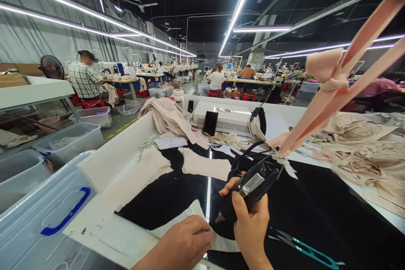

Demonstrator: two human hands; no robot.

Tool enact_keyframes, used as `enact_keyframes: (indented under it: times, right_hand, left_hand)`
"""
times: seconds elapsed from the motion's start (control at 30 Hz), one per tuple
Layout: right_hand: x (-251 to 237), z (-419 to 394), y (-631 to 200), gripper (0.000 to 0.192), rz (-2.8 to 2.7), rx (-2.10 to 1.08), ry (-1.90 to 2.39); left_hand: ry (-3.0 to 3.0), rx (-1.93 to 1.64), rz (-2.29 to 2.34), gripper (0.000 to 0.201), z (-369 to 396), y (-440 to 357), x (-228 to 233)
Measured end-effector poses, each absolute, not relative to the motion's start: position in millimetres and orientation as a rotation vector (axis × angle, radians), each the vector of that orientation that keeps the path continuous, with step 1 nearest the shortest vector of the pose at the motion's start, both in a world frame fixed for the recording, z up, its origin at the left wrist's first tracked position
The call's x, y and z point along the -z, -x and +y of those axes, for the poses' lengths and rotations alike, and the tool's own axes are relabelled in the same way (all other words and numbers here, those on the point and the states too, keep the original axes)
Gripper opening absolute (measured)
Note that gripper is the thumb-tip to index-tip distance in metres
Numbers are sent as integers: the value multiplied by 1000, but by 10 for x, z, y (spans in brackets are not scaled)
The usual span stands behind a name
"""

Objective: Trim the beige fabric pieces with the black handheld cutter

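My right hand (251,223) is wrapped round a black handheld electric tool (253,183) with a silver plate on its body. Its working end points down and left; the exact kind of tool cannot be made out. Knotted pink fabric straps (316,109) run from the tool up to the top right. My left hand (186,238), with fingers curled and pinched, is on a cream fabric piece (190,215) just left of the tool. Part of that piece lies hidden under the hand. Scissors with teal handles (311,251) lie at the right of my right hand.
More cream fabric pieces (205,164) lie on the black tabletop (152,202). A phone (210,123) leans on a white box (224,116). Fabric heaps (363,143) fill the right side. Clear plastic bins (72,141) stand at left. Other people work at sewing tables behind.
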State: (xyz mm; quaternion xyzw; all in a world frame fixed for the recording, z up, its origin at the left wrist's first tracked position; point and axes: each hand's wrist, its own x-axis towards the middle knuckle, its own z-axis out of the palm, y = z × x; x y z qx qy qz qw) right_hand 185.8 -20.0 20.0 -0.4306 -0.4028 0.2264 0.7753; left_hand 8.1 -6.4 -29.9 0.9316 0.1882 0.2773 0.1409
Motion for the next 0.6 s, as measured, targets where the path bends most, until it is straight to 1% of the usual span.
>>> enact_keyframes:
  times: [0.1, 0.2, 0.23, 0.33, 0.37, 0.43, 0.53, 0.57, 0.6]
  right_hand:
    - [-279, -261, -1973, 37, -891, -479, 1011]
    - [-329, -329, -2101, 38, -903, -481, 1121]
    - [-326, -349, -2154, 42, -915, -472, 1170]
    - [-224, -411, -2389, 60, -1032, -425, 1347]
    - [-154, -439, -2505, 62, -1098, -413, 1413]
    - [42, -525, -2809, 57, -1246, -311, 1561]
    - [442, -731, -3446, 65, -1431, -18, 1671]
    - [587, -812, -3683, 65, -1499, 31, 1696]
    - [727, -892, -3914, 60, -1565, 63, 1728]
  left_hand:
    - [-2626, -829, 762, 20, 39, -31, 213]
    - [-2626, -761, 1159, 9, 157, -5, 158]
    - [-2619, -707, 1266, 5, 189, -7, 147]
    - [-2538, -543, 1408, 8, 239, -36, 111]
    - [-2496, -510, 1407, 7, 244, -48, 94]
    - [-2403, -485, 1382, 4, 242, -70, 57]
    - [-2299, -484, 1345, 8, 234, -77, 15]
    - [-2280, -485, 1343, 9, 233, -74, 10]
    - [-2268, -492, 1348, 10, 233, -69, 9]
